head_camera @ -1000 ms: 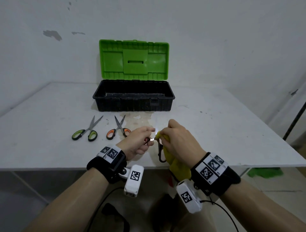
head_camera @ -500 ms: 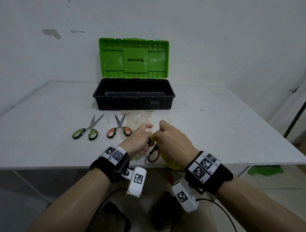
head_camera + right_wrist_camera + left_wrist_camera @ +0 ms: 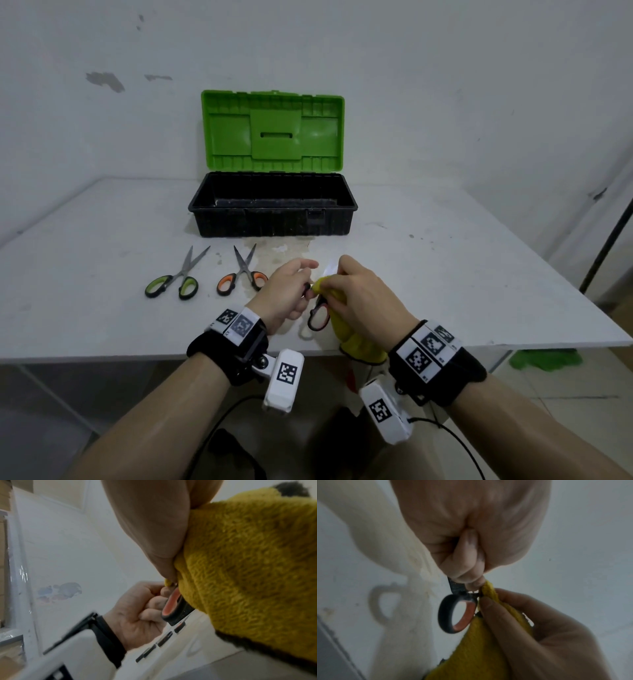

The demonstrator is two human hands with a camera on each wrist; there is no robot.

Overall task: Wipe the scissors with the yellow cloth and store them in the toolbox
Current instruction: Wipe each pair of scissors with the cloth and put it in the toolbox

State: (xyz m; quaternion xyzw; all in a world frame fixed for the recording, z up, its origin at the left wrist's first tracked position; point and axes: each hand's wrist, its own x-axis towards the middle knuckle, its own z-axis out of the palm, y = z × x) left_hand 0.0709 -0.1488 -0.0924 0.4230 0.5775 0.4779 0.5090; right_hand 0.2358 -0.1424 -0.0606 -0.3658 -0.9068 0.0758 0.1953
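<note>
Clearly a wiping grip: both hands meet just above the near edge of the bench [image 3: 102, 325].
Left hand [image 3: 286, 294]: curled round one handle of the red-handled scissors [image 3: 318, 313], steadying them so the blades stay put; the other loop hangs free below.
Right hand [image 3: 363, 301]: pinching the yellow cloth [image 3: 359, 342] round the blades, its tail drooping over the bench edge; a bright blade tip shows past the fingers.
Waiting pairs: green-handled scissors [image 3: 178, 277] and orange-handled scissors [image 3: 244, 274] lie flat to the left, farther in, probably queued for the same treatment.
Toolbox [image 3: 272, 219]: farthest, centre, green lid [image 3: 272, 132] propped open, so a wiped pair can go straight in.
</note>
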